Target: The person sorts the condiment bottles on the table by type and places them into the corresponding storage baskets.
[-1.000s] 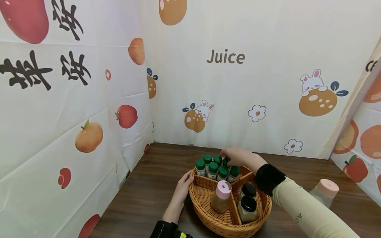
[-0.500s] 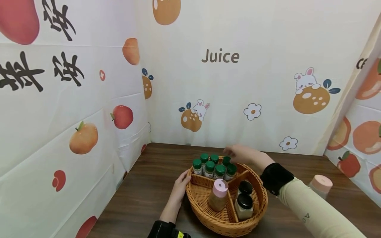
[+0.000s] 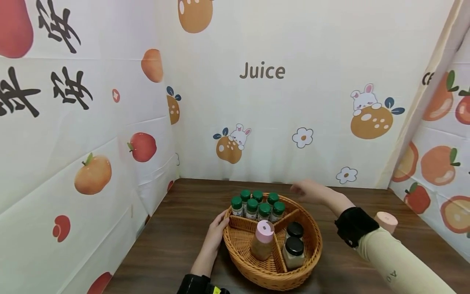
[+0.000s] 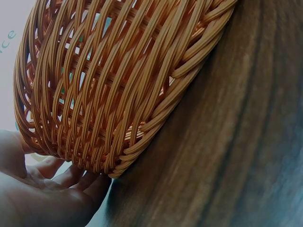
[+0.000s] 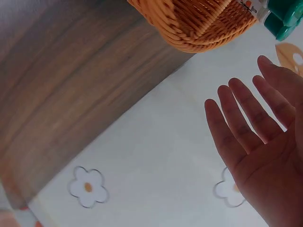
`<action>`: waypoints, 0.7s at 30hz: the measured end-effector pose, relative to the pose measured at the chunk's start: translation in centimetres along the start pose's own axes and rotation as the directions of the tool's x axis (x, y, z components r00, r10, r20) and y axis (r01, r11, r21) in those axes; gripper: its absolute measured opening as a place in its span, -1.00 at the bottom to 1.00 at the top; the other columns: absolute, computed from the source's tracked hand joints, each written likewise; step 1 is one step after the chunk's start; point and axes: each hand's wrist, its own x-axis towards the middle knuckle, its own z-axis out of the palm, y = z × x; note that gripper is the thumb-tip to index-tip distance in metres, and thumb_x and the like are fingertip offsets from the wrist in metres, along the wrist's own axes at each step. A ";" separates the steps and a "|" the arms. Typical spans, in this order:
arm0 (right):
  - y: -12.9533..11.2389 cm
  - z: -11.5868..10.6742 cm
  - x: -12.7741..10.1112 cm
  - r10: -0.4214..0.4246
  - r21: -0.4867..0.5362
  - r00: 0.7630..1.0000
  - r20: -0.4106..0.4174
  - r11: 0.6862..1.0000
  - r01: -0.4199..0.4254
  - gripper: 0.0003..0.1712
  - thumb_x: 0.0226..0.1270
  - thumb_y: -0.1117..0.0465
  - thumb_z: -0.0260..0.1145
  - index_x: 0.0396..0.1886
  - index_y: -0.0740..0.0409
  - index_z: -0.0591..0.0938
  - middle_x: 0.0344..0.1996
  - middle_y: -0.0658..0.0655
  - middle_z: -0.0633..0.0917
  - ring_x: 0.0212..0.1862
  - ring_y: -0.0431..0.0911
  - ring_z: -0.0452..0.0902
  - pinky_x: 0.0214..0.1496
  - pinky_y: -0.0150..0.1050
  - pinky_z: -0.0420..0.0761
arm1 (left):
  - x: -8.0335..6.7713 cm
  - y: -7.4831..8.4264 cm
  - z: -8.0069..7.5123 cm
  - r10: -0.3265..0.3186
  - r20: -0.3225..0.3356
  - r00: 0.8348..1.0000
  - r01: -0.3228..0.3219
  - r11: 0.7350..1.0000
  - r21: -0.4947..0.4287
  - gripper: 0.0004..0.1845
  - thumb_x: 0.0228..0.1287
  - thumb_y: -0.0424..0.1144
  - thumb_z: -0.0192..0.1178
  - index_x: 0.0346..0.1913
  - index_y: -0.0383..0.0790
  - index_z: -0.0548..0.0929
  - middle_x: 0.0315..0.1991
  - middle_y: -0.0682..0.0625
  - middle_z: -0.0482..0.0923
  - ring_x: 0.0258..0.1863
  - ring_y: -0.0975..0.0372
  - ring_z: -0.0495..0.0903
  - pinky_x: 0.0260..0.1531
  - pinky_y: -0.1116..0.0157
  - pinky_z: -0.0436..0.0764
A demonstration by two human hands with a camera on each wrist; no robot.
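Observation:
A round, divided wicker basket point(image 3: 271, 279) stands on the table. My left hand point(image 3: 216, 230) holds its left side at the rim; in the left wrist view, the left hand's fingers point(image 4: 71, 177) lie against the woven wall. Several small spice jars with green lids point(image 3: 264, 209) fill the back compartment. A pink-capped shaker bottle point(image 3: 262, 241) stands in the left compartment, and two black-lidded jars point(image 3: 293, 249) in the right one. Behind the basket's right side, my right hand point(image 3: 312, 192) hovers with nothing in it. Its fingers are extended and spread in the right wrist view point(image 5: 270, 137).
A bottle with a pale pink cap point(image 3: 386, 221) stands on the table to the right, partly hidden by the right sleeve point(image 3: 400, 257). Printed fabric walls point(image 3: 264, 106) border the brown wooden table point(image 3: 158, 253) at the back and sides.
My right hand has drawn away from the green-lidded jars to the right, leaving them in the basket. My left hand keeps its hold on the rim. The head view has turned slightly right.

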 end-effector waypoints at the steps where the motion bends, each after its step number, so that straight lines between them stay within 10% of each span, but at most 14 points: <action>1: 0.4 0.2 -0.3 -0.006 0.007 1.000 -0.016 1.000 0.006 -0.65 0.29 0.36 0.36 0.06 0.36 0.62 -0.04 0.31 0.71 -0.01 0.15 0.65 0.02 -0.01 0.69 | 0.0 0.0 0.0 0.003 0.000 1.000 -0.003 1.000 0.001 -0.46 0.59 -0.16 -0.10 0.50 -0.34 0.25 0.51 -0.39 0.14 0.48 -0.25 0.17 0.42 -0.13 0.32; 21: 5.3 3.0 -6.3 0.142 0.348 0.934 -0.327 0.937 -0.021 -0.52 0.43 0.10 0.30 0.26 0.19 0.54 0.09 0.30 0.69 0.10 0.22 0.64 -0.07 -0.15 0.73 | 0.1 -0.1 0.0 0.010 0.013 1.000 -0.011 0.999 0.030 -0.44 0.60 -0.15 -0.12 0.51 -0.36 0.22 0.51 -0.41 0.13 0.47 -0.25 0.20 0.39 -0.13 0.36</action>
